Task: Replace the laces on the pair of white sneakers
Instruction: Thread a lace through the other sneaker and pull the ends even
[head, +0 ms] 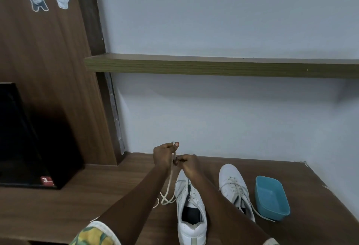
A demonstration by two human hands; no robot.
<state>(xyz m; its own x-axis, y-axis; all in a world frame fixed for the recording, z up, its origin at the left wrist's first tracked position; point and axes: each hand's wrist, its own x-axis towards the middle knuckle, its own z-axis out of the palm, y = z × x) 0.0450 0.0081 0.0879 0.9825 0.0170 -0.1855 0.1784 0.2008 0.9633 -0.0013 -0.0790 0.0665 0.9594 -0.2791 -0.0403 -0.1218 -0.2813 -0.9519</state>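
Note:
Two white sneakers stand on the wooden desk (116, 190), toes toward the wall. The left sneaker (191, 211) has its tongue open and only its front eyelets hold lace. The right sneaker (235, 188) is laced, with loose ends trailing toward me. A white lace (168, 190) runs up from the desk, left of the left sneaker, into both hands. My left hand (163, 155) pinches the lace high, with its tip sticking out above the thumb. My right hand (189, 165) grips the same lace just below, above the left sneaker's toe.
A blue plastic tub (272, 198) sits right of the sneakers. A black box (29, 143) stands at the left against a wooden panel. A wooden shelf (213, 66) juts from the wall above the desk. The desk's right edge meets the wall.

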